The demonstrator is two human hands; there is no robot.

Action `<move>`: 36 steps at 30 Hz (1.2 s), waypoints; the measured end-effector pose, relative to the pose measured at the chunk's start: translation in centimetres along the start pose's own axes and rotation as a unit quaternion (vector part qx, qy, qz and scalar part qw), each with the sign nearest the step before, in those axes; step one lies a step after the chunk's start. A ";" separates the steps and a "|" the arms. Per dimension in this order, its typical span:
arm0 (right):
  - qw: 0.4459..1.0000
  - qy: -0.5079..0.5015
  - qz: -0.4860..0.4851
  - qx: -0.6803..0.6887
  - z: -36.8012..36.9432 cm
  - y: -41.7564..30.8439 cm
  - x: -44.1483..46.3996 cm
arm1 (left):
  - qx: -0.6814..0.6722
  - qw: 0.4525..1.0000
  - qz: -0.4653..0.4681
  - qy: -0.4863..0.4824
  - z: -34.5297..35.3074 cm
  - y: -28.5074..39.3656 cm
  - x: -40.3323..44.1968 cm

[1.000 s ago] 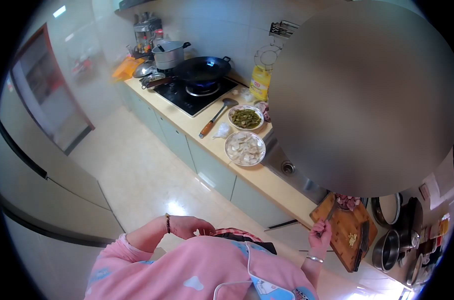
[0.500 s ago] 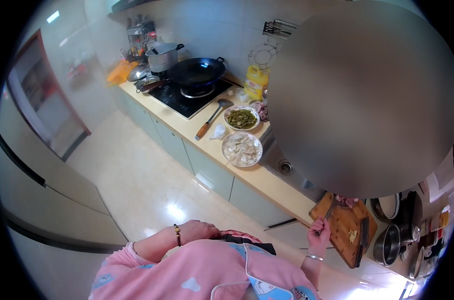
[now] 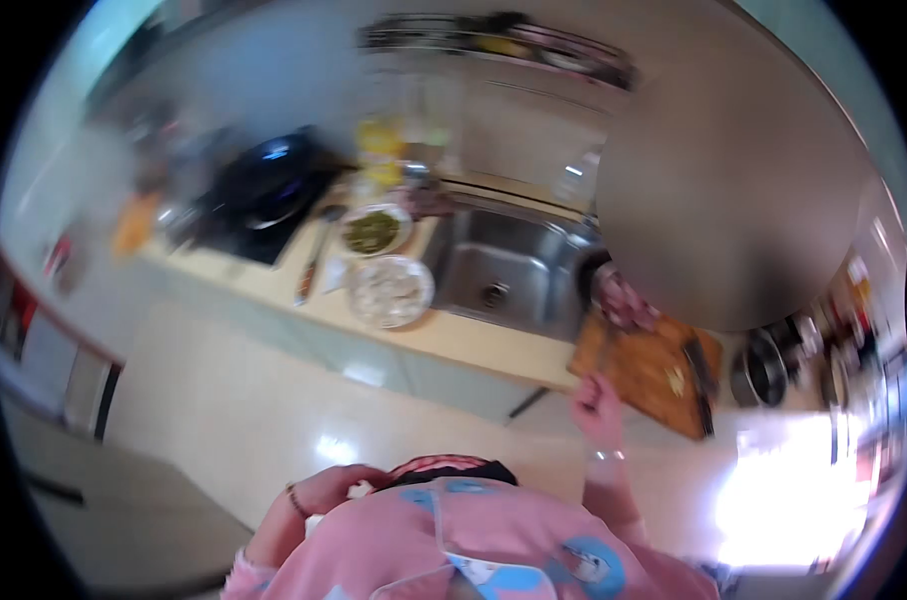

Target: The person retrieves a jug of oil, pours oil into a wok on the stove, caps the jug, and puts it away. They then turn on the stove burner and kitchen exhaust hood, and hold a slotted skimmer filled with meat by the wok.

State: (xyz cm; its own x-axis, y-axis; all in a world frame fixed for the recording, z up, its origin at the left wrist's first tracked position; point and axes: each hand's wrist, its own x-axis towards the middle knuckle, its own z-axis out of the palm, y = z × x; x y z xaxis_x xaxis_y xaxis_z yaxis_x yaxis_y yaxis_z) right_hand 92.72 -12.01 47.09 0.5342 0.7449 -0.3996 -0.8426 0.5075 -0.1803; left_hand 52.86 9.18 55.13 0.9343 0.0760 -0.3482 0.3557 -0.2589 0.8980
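My right hand (image 3: 596, 405) is closed around a knife at the front edge of the wooden cutting board (image 3: 642, 365); the blurred blade points away from me over the board. Raw meat (image 3: 622, 302) lies at the board's back left corner, and a small pale chopped heap (image 3: 676, 380) sits nearer its right side. Along the board's right edge rests a dark cleaver (image 3: 702, 385). Held low against my body, my left hand (image 3: 344, 487) has its fingers mostly hidden and blurred, with a small whitish patch beside them that I cannot make out.
Left of the board is a steel sink (image 3: 514, 265). Farther left stand a bowl of pale slices (image 3: 390, 292), a bowl of green vegetables (image 3: 374, 232), a spatula (image 3: 314, 260) and a black wok (image 3: 264, 180) on the stove. Metal bowls (image 3: 759, 370) stand right of the board.
My view has swung to the right, so the sink and the meat show more fully and the stove sits farther left. My right hand still holds the knife by the board.
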 end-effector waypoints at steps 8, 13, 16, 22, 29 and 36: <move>0.999 0.033 0.007 0.039 0.3 0.3 0.4 | 0.061 0.991 -0.116 0.041 0.6 5.0 0.4; 0.999 0.031 0.010 0.025 -0.1 0.5 0.3 | 0.173 0.981 -0.085 0.032 0.9 3.2 1.5; 0.999 0.031 0.013 0.033 0.0 0.6 0.3 | 0.210 0.973 -0.092 0.035 1.2 4.0 1.7; 0.998 0.032 0.023 0.042 -0.5 0.6 0.8 | 0.188 0.974 -0.109 0.063 1.6 3.5 1.9; 0.998 0.013 0.040 0.054 -0.9 0.5 1.1 | 0.157 0.981 -0.078 0.076 1.6 2.6 1.7; 0.998 0.025 0.036 0.040 -0.9 0.6 1.0 | 0.113 0.989 -0.074 0.066 1.4 3.1 1.8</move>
State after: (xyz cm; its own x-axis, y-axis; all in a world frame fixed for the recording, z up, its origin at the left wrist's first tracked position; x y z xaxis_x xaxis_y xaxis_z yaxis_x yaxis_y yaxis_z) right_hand 92.66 -11.36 45.78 0.4670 0.7592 -0.4533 -0.8693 0.4881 -0.0782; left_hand 55.59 7.15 56.94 0.8727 0.2500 -0.4193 0.4882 -0.4437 0.7515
